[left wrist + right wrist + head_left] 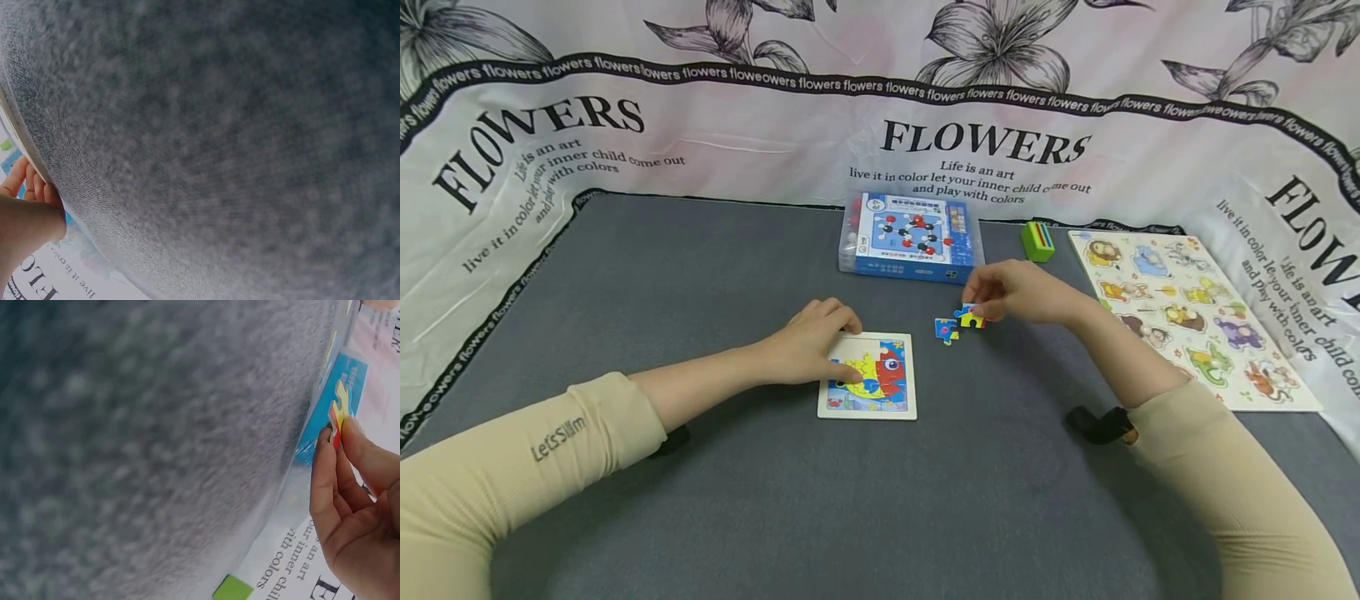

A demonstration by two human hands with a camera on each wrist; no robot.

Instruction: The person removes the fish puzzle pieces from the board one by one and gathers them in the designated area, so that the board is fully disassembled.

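Observation:
A small jigsaw board (867,413) with a pale frame and a yellow and red fish picture lies mid-table. My left hand (812,343) holds it at its left side, thumb over the picture and fingers at the far edge. In the left wrist view, part of the left hand (31,209) shows at the board's edge. Right of the board, my right hand (1015,292) pinches a yellow, red and blue jigsaw piece (972,316) between thumb and fingers. The right wrist view shows this piece (338,411) tilted on edge. A mostly blue jigsaw piece (946,331) lies just beside it.
Behind the hands lies a blue and clear plastic box (910,237) with molecule pictures. A green block with coloured stripes (1037,242) stands right of it. At the right is a large animal puzzle board (1195,317). A printed flower cloth (760,142) hangs behind the table.

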